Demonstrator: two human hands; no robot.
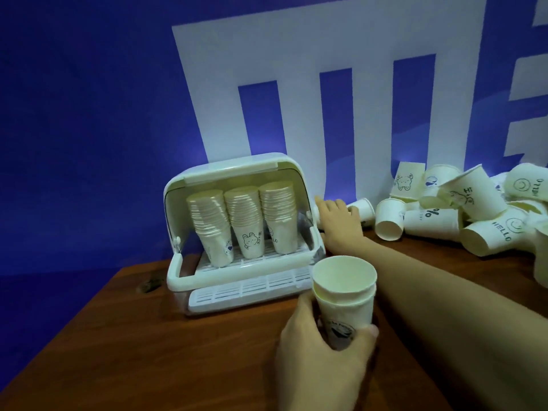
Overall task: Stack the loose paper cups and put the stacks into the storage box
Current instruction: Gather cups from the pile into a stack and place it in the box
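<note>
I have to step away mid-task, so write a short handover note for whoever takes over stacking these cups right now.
Left hand: grips a short nested stack of cups upright above the table, in front of the storage box.
Right hand: reaching beside the box's right side toward a loose cup lying on its side; whether the fingers hold anything cannot be told.
Done: three tall stacks stand in the open box.
Left: a pile of loose cups lies at right against the wall; nest them, then put the stacks in the box.
</note>
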